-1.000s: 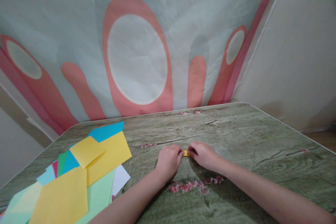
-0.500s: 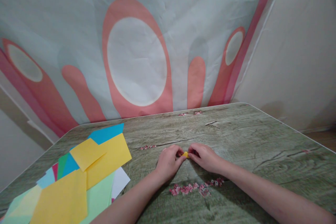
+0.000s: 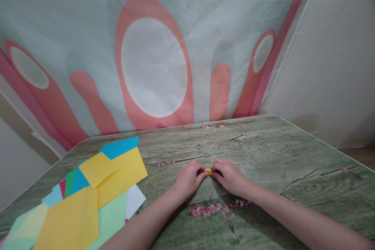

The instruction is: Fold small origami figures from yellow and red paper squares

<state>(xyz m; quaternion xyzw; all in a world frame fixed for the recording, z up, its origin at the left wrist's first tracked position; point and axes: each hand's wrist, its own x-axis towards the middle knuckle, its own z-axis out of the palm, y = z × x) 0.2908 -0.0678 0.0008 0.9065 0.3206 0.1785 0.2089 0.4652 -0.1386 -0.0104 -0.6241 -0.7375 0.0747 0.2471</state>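
Note:
A small piece of yellow paper (image 3: 208,172) shows between my fingertips, just above or on the table; most of it is hidden by the fingers. My left hand (image 3: 190,175) pinches its left side, thumb and fingers pressed together. From the right, my right hand (image 3: 228,175) pinches the other side in the same way. Whether the paper is folded or rolled is too small to tell.
A wood-patterned table (image 3: 263,152) with printed pink flowers (image 3: 208,209) lies under my hands. To the left spreads a loose pile of coloured sheets, with a large yellow sheet (image 3: 70,218) and a blue sheet (image 3: 121,147). A patterned cloth (image 3: 202,27) hangs behind.
The yellow paper has turned slightly between my fingers and now looks flatter and wider. Both hands keep their pinch and have barely moved.

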